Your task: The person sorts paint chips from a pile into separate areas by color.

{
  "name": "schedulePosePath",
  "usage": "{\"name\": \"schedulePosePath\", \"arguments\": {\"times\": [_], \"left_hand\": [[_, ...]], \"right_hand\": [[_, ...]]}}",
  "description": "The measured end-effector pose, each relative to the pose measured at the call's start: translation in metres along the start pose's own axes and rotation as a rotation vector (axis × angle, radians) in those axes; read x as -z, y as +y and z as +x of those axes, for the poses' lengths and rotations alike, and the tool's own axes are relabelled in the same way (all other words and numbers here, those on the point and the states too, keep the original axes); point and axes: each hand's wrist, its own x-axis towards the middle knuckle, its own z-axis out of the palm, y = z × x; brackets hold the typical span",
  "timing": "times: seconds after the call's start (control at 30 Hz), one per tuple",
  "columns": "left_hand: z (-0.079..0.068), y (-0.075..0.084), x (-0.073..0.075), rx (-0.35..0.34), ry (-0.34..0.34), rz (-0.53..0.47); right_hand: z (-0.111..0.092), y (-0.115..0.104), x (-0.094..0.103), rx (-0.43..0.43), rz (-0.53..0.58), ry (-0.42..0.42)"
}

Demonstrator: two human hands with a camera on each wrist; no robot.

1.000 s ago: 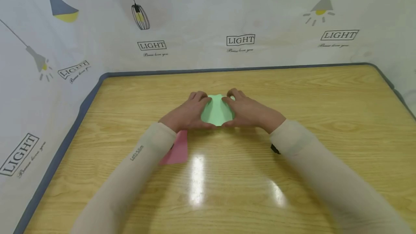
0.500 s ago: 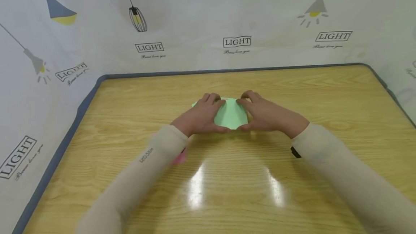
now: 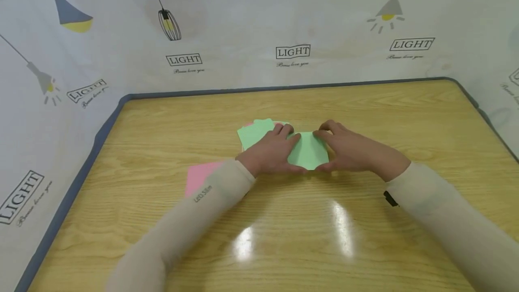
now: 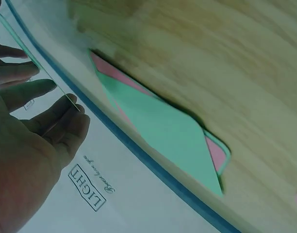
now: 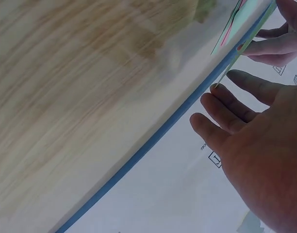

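Note:
A light green paper sheet (image 3: 309, 153) is held up in front of me by its two sides. My left hand (image 3: 272, 151) pinches its left side between thumb and fingers. At the opposite side my right hand (image 3: 352, 151) pinches it the same way. Both wrist views show the sheet (image 4: 41, 68) nearly edge-on, as a thin green line between fingertips. Just left of it, partly behind my left hand, green and pink sheets lie in a loose, uneven pile (image 3: 252, 134) on the table. Another pink sheet (image 3: 198, 175) is partly covered by my left sleeve.
The wood-grain table (image 3: 292, 242) has a dark blue edge (image 3: 194, 93) along its back and sides. A white wall covering (image 3: 239, 30) printed with lamps and lettering rises behind it. A small black device (image 3: 391, 198) shows under the right sleeve cuff.
Both hands have moved right and slightly nearer with the green sheet. The pile of green and pink sheets behind them has come into view, and more of the pink sheet's left part shows.

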Motion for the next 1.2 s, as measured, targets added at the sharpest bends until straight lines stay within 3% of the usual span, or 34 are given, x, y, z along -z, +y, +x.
{"name": "schedulePosePath", "arguments": {"times": [0.37, 0.97, 1.2], "left_hand": [[0.007, 0.024, -0.009, -0.011, 0.002, 0.042], [0.009, 0.055, -0.019, -0.035, -0.062, 0.168], [0.007, 0.063, -0.024, -0.055, -0.029, 0.215]], "right_hand": [[-0.018, 0.011, -0.005, -0.024, 0.008, -0.014], [-0.042, 0.015, -0.011, -0.035, 0.027, -0.036], [-0.049, 0.018, -0.015, -0.012, 0.004, -0.035]]}}
